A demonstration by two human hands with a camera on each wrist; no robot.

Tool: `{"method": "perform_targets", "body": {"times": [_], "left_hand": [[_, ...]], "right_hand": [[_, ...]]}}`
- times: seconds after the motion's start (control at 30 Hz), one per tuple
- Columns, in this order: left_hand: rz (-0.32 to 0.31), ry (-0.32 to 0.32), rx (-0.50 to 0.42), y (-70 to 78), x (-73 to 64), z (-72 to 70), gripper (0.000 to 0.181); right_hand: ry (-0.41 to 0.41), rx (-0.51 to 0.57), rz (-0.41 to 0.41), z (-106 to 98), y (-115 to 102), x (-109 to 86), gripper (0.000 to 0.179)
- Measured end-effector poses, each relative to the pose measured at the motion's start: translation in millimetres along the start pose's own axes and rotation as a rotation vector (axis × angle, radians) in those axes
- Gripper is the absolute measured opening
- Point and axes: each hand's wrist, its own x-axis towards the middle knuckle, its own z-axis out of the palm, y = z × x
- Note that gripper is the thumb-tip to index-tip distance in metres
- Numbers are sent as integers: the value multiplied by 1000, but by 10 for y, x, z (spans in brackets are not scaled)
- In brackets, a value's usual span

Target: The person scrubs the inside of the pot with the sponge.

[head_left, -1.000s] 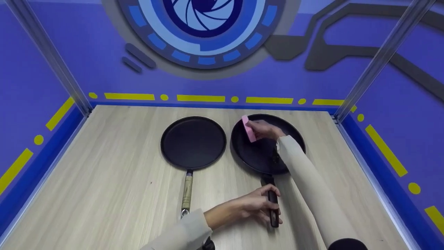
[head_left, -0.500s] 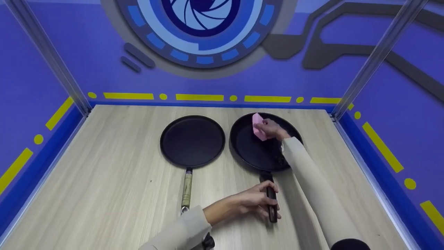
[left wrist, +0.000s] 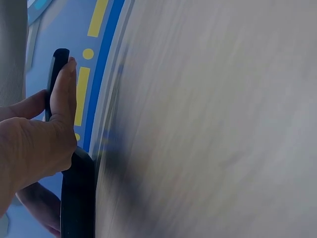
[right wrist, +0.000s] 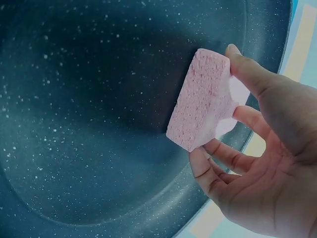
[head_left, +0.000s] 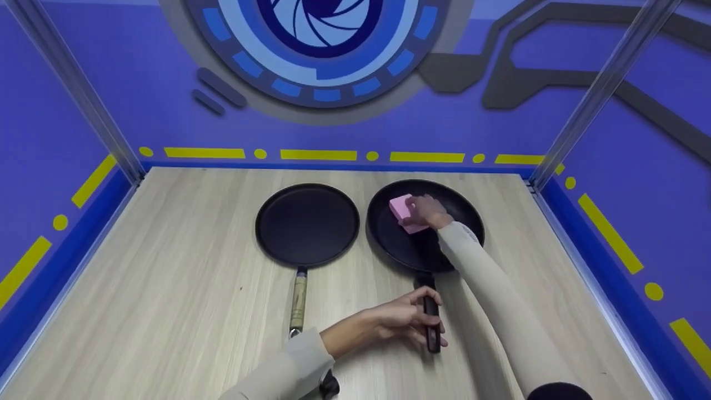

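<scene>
A deep black frying pan (head_left: 389, 244) lies at the right of the table, its dark inside speckled with white in the right wrist view. My right hand (head_left: 427, 211) pinches a pink sponge (right wrist: 200, 96) between thumb and fingers, over the pan's inner surface. With my left hand (head_left: 402, 319) I grip the pan's black handle (head_left: 432, 333) near its end. In the left wrist view the left hand (left wrist: 39, 144) has fingers on both sides of that handle (left wrist: 59, 59).
A flat black griddle pan (head_left: 307, 225) with a wooden handle (head_left: 299, 303) lies left of the frying pan. The light wooden table (head_left: 183, 266) is bounded by blue printed panels (head_left: 311, 133) at the back and sides.
The sponge in my right hand went right across the pan, then back left and nearer, and now sits flatter. My left hand keeps its grip on the handle.
</scene>
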Motion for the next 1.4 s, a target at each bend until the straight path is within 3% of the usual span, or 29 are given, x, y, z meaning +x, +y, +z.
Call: {"method": "perform_targets", "body": {"times": [0.2, 0.33, 0.63, 0.8, 1.0, 1.13, 1.2, 1.4], "left_hand": [[-3, -30, -23, -1, -19, -54, 28], [-7, -37, -32, -3, -17, -76, 27], [2, -13, -34, -8, -10, -117, 27], [19, 17, -20, 2, -20, -126, 27], [39, 36, -5, 10, -42, -110, 29], [33, 35, -2, 0, -26, -91, 28], [30, 35, -1, -15, -17, -73, 28], [26, 32, 9, -44, 0, -16, 28]], "right_hand": [[0, -42, -42, 19, -7, 11, 45], [-23, -88, -100, 30, 2, -11, 51], [-61, -167, -288, 73, -115, -88, 68], [-50, -214, -379, 69, -190, -139, 64], [-15, -256, -414, 74, -188, -129, 52], [51, -311, -401, 95, -147, -60, 47], [69, -316, -351, 103, -118, -21, 47], [65, -238, -45, 75, 0, 75, 60]]}}
